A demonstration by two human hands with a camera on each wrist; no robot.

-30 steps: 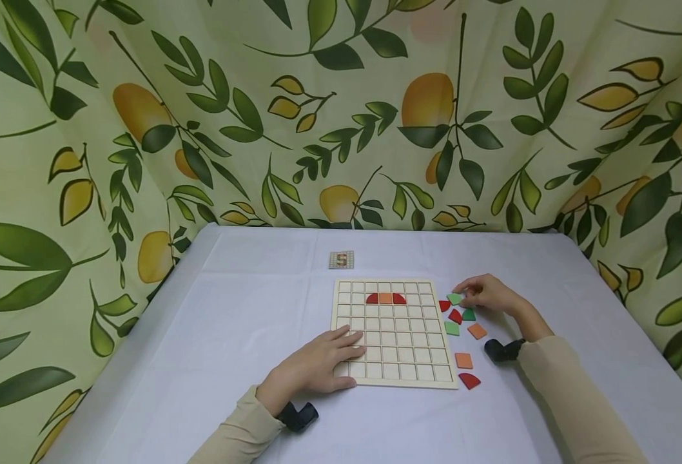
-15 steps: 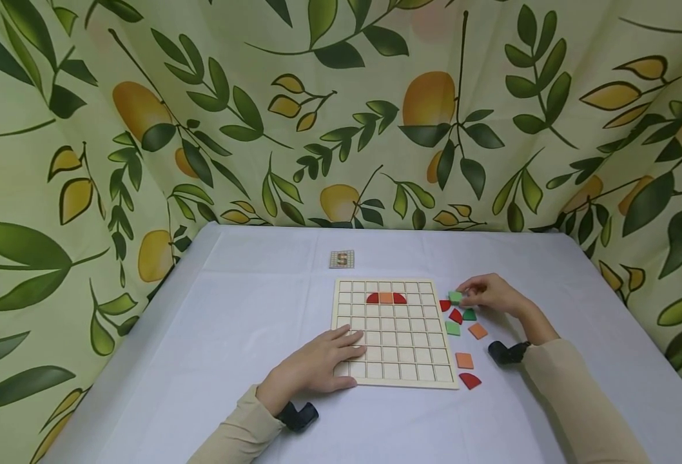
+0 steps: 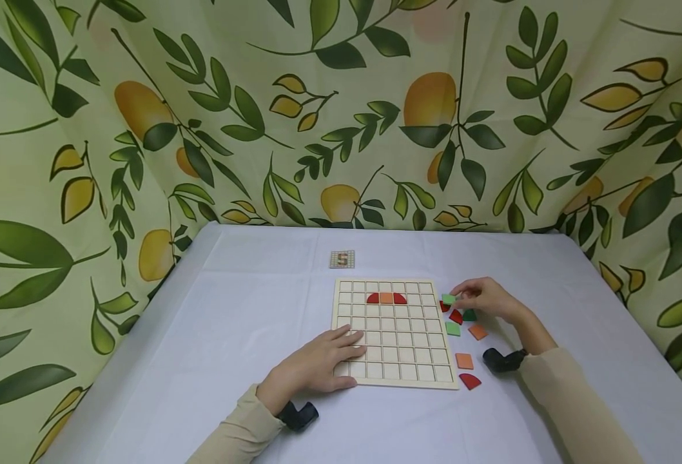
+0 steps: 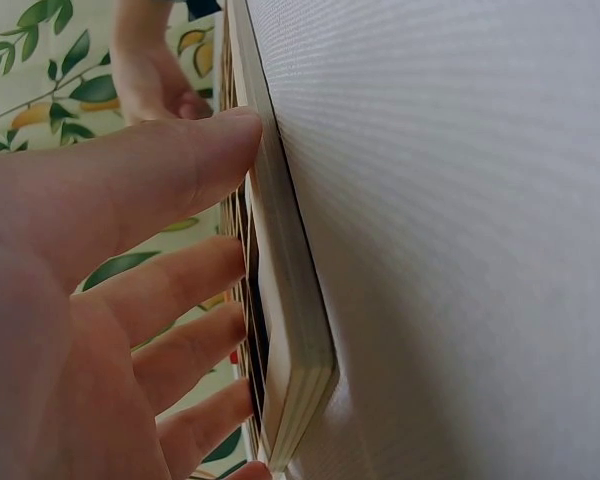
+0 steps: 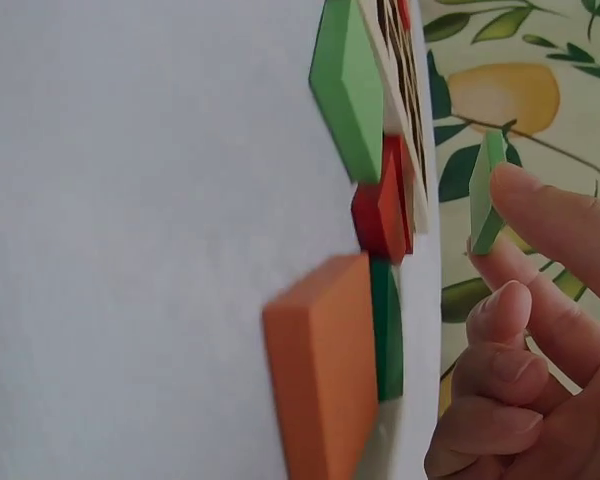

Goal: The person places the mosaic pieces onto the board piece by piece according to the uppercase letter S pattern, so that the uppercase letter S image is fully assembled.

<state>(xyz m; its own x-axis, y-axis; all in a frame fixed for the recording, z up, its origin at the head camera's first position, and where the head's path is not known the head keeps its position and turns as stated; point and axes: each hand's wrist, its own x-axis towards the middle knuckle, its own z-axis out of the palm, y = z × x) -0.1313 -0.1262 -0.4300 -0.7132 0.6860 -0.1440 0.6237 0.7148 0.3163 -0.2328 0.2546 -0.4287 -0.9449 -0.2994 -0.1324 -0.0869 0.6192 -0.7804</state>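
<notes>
A wooden grid board (image 3: 399, 335) lies on the table, with a red, orange and red row of tiles (image 3: 386, 298) set in its second row. My left hand (image 3: 320, 361) rests on the board's lower left corner, fingers spread; in the left wrist view the thumb (image 4: 220, 150) lies along its edge. Just right of the board, my right hand (image 3: 486, 298) pinches a light green square tile (image 5: 487, 190) between thumb and finger, above the loose tiles. Below it are red quarter-round tiles (image 3: 456, 316), a dark green tile (image 3: 469, 315) and another light green square (image 3: 453, 328).
Orange squares (image 3: 464, 361) and a red quarter-round (image 3: 470, 381) lie along the board's right side. A small pattern card (image 3: 342, 259) with an S-like figure sits behind the board. A leaf-print curtain (image 3: 341, 116) hangs behind the white table (image 3: 248, 309).
My right hand has picked up the light green tile, turned it, and moved it slightly left toward the board. The left hand has stayed still.
</notes>
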